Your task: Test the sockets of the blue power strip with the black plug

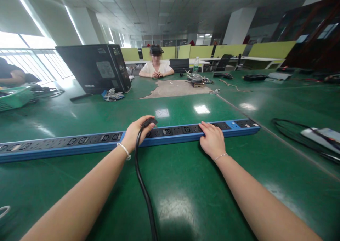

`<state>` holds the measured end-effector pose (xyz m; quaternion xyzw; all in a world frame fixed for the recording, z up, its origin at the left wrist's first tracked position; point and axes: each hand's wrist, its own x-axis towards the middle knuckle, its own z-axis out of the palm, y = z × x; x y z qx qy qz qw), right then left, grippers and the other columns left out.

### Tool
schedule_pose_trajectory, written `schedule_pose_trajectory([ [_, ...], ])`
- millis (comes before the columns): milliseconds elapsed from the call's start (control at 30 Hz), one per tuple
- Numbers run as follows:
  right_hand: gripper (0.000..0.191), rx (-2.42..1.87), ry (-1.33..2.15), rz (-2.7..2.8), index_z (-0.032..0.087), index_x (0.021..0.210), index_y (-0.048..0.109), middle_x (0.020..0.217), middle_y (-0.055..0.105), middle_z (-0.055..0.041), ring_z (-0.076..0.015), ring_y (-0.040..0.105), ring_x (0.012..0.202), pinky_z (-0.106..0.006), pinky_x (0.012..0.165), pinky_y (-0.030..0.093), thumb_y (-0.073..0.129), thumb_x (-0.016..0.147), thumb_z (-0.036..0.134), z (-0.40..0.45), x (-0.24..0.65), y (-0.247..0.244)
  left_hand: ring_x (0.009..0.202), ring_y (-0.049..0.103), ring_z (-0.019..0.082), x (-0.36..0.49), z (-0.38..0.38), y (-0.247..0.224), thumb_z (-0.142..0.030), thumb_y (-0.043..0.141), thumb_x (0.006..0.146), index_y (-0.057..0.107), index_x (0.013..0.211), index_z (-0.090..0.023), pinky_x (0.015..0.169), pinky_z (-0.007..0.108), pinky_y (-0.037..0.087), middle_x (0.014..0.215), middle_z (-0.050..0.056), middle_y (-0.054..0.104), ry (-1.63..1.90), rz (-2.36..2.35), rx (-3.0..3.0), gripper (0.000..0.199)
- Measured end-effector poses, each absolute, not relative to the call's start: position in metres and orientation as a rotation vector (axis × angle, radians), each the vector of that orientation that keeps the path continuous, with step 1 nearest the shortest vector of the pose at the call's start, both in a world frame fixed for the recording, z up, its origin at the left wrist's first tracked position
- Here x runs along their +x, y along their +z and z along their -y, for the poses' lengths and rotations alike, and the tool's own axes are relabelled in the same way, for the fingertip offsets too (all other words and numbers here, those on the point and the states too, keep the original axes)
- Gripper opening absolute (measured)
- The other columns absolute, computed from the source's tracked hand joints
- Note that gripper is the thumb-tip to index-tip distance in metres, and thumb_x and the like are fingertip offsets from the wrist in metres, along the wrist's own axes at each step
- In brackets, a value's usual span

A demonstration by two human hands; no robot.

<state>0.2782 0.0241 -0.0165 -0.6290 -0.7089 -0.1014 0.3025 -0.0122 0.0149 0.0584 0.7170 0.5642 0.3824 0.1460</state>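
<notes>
A long blue power strip [175, 139] with rows of black sockets lies across the green table. In my left hand [134, 133], fingers closed, is a black power plug [150, 121], held over the strip near its middle. The plug's thick black cable [145, 191] drops from the hand toward the near edge of the view. My right hand [213, 139] grips the strip farther right, its fingers across the sockets and the thumb at the near side. The plug's tip points right and is apart from any socket I can make out.
A black computer case [92, 67] stands at the back left, with work gloves [113, 95] beside it. Across the table sits a person [156, 66], near a water bottle [196, 64]. A green basket [16, 97] is far left; a thin black cable [288, 136] lies right.
</notes>
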Motion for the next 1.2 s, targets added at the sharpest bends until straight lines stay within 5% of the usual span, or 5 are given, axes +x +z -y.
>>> schedule_pose_trajectory([
  [1200, 0.051, -1.703, -0.223, 1.894, 0.018, 0.120, 0.058, 0.129, 0.056, -0.0059, -0.0229, 0.044, 0.122, -0.047, 0.105, 0.028, 0.042, 0.072, 0.013, -0.021, 0.276, -0.012, 0.095, 0.061, 0.023, 0.015, -0.003, 0.023, -0.031, 0.046, 0.086, 0.056, 0.113, -0.018, 0.086, 0.033, 0.047, 0.103, 0.008, 0.066, 0.776, -1.905, 2.574, 0.031],
])
